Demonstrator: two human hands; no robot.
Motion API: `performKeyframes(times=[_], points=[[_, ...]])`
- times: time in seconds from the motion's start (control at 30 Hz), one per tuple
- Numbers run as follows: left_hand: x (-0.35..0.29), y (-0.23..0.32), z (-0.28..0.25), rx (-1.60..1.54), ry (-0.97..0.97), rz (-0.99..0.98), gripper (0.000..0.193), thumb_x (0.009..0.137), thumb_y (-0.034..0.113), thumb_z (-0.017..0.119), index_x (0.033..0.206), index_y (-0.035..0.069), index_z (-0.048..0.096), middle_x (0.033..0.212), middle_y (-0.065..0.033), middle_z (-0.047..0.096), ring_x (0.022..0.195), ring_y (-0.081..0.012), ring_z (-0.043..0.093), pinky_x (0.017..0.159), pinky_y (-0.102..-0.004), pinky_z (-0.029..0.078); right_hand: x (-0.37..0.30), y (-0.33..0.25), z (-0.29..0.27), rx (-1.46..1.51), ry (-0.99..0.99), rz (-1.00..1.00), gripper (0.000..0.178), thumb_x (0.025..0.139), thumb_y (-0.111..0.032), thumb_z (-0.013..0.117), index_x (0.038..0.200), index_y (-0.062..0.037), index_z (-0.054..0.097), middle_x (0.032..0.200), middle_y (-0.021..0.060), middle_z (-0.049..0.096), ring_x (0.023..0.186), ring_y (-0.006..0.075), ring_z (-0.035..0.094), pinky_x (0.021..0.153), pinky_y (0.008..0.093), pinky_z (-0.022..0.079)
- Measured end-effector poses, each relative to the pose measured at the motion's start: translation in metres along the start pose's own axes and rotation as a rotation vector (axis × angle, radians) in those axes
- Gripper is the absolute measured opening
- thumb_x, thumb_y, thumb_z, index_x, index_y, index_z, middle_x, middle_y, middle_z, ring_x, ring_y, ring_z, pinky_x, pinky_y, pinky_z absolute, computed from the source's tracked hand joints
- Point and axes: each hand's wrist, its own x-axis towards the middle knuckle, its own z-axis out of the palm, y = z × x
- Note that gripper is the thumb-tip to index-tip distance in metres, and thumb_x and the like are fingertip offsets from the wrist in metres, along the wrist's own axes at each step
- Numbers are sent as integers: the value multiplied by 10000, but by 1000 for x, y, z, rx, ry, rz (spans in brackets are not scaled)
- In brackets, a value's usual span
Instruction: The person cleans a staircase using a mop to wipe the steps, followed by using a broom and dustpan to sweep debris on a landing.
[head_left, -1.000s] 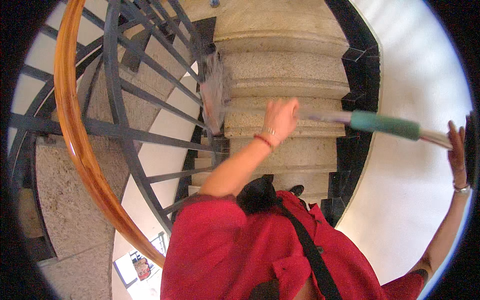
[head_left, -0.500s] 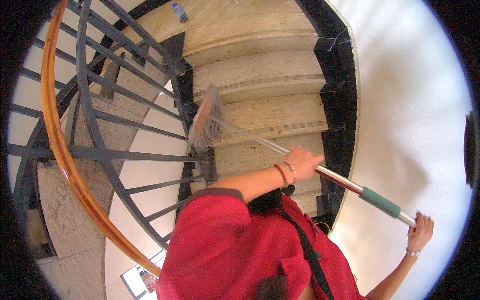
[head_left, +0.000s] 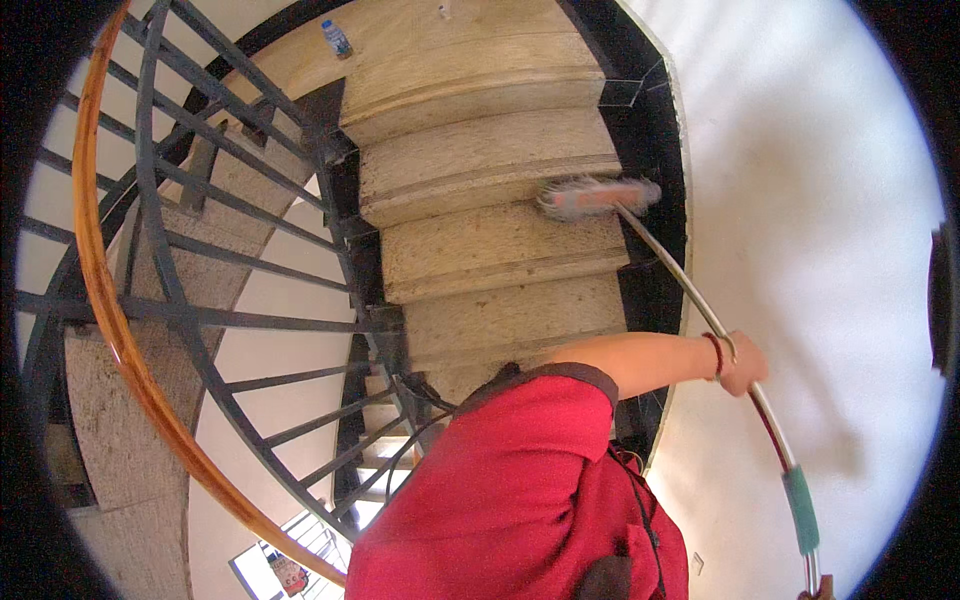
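A mop [head_left: 672, 260] with a grey fringed head and an orange-red backing lies across the right end of a stair step, against the black side border. Its long metal pole runs down to the right and carries a green grip sleeve. My left hand [head_left: 742, 364], with bracelets at the wrist, is closed round the middle of the pole, my left arm reaching across my red top. At the lower edge my right hand [head_left: 822, 590] holds the pole's end below the green sleeve; only a bit of that hand shows.
Worn stone steps [head_left: 500, 240] rise ahead of me. A dark metal railing [head_left: 260, 320] with a wooden handrail [head_left: 140, 385] curves along the left. A white wall [head_left: 800, 200] bounds the right. A plastic bottle [head_left: 336, 38] stands on the upper level.
The mop head has swept from the left end of the step by the railing to its right end. Both hands have shifted, the left to the right and the right one downward.
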Motion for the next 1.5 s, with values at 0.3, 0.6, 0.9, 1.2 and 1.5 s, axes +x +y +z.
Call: performKeyframes(times=[0.3, 0.6, 0.9, 1.2, 1.5], points=[[-50, -95, 105, -253, -37, -214, 238, 708, 145, 602, 943, 134, 643, 926, -117, 668, 980, -299, 610, 928, -445, 377, 35, -128, -108, -19, 64, -87, 409, 845, -388, 586, 1211, -206, 575, 793, 77, 672, 624, 258, 631, 545, 393, 505], [-210, -159, 133, -251, 265, -320, 640, 619, 126, 681, 1237, 204, 529, 1263, -121, 447, 1272, -284, 327, 1044, -564, 221, 127, -288, -31, 901, -474, -256, 415, 688, -180, 723, 1052, -57, 566, 624, 128, 607, 594, 245, 622, 545, 402, 506], [-291, -200, 228, -190, -43, -134, 427, 713, 432, 711, 1050, 185, 622, 990, -48, 584, 1080, -216, 519, 1069, -547, 190, 221, -498, -84, 362, -1752, -1024, 372, 903, -210, 522, 1199, 15, 531, 953, 153, 675, 815, 250, 675, 741, 384, 535], [-305, -265, 338, -452, 652, -7, 247, 692, 196, 665, 929, 132, 636, 854, -56, 537, 932, -229, 547, 1067, -550, 200, 392, -997, -310, 1502, -770, -1050, 463, 906, -291, 569, 1271, -33, 449, 818, 36, 562, 676, 132, 529, 552, 265, 442], [-315, -304, 371, -513, 701, 48, 173, 706, 157, 630, 878, 147, 616, 821, -47, 521, 917, -231, 536, 1013, -534, 220, 505, -1345, -272, 1208, -28, -814, 533, 889, -399, 581, 1258, -49, 421, 1196, 211, 546, 921, 311, 614, 693, 415, 524]])
